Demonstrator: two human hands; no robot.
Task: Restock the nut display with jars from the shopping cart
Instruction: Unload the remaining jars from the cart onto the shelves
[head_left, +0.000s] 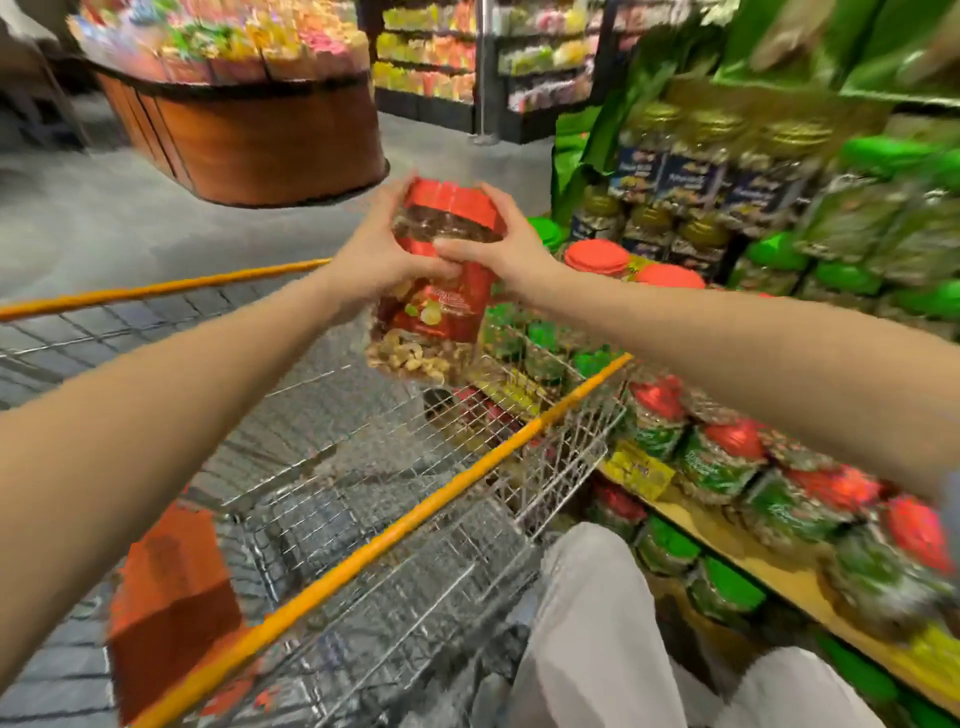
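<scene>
— Both hands are busy, see? Left hand (384, 254) curls round one side of the nut jar (441, 312) and right hand (511, 249) round the other, thumbs almost meeting across the front.
— Whereabouts is it?
— Up in the air over the far right corner of the shopping cart (363, 551). It's tilted, with the red lid pointing away from the person and nuts showing at the bottom end.
— Anything in the cart?
— More jars (540, 343), green-labelled, are packed into that far right corner. An orange flap (171, 587) sits at the near end.
— And the nut display (779, 218)?
— Its wooden shelf (769, 566) runs just beside the cart's right edge. Red-lidded jars (727, 441) line the shelf's front edge, and green-lidded ones (670, 540) sit underneath. Everything's blurred, so I can't read labels.
— Farther off?
— A round wooden stand (270, 140) of bright packets, well apart on the floor.
</scene>
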